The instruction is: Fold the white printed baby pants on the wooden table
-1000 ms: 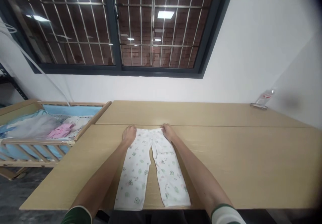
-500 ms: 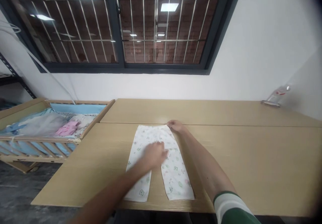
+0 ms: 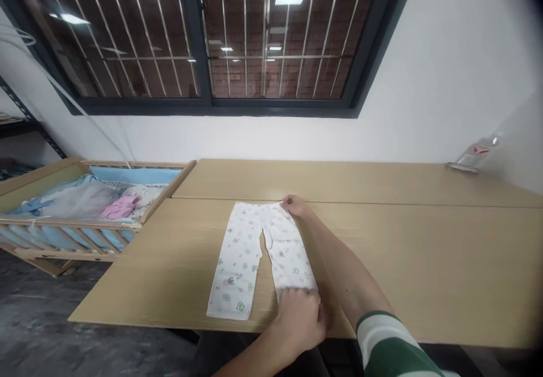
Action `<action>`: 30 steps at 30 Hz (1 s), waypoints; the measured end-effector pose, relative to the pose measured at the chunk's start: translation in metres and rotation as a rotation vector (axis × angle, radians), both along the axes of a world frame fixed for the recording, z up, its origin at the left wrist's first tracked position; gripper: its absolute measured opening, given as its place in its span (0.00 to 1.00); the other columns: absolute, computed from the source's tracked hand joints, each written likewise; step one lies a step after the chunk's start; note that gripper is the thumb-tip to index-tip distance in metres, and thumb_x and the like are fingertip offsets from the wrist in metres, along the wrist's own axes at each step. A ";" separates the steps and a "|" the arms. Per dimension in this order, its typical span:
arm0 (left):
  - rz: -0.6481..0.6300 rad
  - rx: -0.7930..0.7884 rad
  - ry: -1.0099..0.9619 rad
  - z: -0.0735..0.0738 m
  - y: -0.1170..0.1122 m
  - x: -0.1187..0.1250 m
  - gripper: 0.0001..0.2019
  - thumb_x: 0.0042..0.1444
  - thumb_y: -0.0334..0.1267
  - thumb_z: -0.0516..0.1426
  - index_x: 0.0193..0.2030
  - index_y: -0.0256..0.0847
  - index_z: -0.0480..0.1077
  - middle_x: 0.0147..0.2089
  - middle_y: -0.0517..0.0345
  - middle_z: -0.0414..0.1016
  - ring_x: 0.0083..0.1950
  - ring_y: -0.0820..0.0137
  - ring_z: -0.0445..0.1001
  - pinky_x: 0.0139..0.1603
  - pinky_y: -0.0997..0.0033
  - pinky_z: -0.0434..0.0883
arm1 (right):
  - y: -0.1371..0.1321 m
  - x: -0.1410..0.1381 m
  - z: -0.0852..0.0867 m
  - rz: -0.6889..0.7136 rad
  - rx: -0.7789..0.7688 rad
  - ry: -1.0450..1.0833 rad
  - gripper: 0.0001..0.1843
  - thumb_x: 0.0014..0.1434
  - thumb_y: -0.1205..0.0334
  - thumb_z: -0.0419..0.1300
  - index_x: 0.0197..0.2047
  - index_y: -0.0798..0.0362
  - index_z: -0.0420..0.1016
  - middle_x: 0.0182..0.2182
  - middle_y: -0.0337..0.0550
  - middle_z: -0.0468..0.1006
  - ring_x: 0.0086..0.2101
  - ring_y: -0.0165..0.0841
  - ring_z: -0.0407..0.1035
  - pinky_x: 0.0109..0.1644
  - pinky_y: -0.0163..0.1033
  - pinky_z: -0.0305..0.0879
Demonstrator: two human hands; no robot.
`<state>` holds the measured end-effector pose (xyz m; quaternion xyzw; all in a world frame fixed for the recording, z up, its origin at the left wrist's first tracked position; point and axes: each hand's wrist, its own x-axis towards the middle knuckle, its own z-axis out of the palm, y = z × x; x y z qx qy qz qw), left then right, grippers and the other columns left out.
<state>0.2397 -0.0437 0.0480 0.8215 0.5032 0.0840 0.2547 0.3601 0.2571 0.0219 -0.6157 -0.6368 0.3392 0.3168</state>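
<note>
White baby pants (image 3: pixel 238 255) with small green prints lie flat on the wooden table (image 3: pixel 424 252), waistband away from me and legs toward me. My right hand (image 3: pixel 293 203) pinches the right corner of the waistband. My left hand (image 3: pixel 300 319) reaches across under my right forearm and grips the cuff of the right trouser leg near the table's front edge. The left trouser leg lies free.
A wooden crib (image 3: pixel 76 224) with blue lining and a heap of clothes stands to the left of the table. A clear plastic bottle (image 3: pixel 473 155) lies at the far right by the wall. A barred window (image 3: pixel 220 38) is above.
My left hand left the waistband's left corner, passed over the middle of the pants and now holds the right leg's cuff. My right hand stayed on the waistband.
</note>
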 end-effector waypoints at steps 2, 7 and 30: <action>0.032 0.002 -0.054 0.004 -0.002 -0.006 0.14 0.61 0.42 0.52 0.40 0.39 0.77 0.39 0.40 0.81 0.41 0.52 0.80 0.40 0.56 0.70 | -0.002 -0.005 0.004 -0.027 0.012 -0.008 0.08 0.52 0.64 0.69 0.33 0.55 0.74 0.26 0.39 0.78 0.28 0.30 0.70 0.35 0.32 0.65; 0.203 -0.100 -0.450 0.014 -0.007 -0.036 0.15 0.63 0.46 0.52 0.28 0.44 0.70 0.27 0.54 0.78 0.28 0.66 0.75 0.31 0.66 0.64 | 0.000 -0.030 0.029 -0.057 0.028 -0.018 0.11 0.51 0.65 0.70 0.36 0.55 0.73 0.27 0.38 0.77 0.28 0.28 0.70 0.34 0.31 0.64; 0.699 -0.112 -0.521 -0.014 -0.059 -0.204 0.29 0.60 0.67 0.49 0.22 0.44 0.66 0.21 0.59 0.71 0.26 0.66 0.71 0.30 0.68 0.63 | -0.009 -0.208 0.029 -0.022 0.055 -0.238 0.12 0.54 0.69 0.63 0.42 0.51 0.71 0.39 0.45 0.78 0.39 0.37 0.74 0.38 0.35 0.64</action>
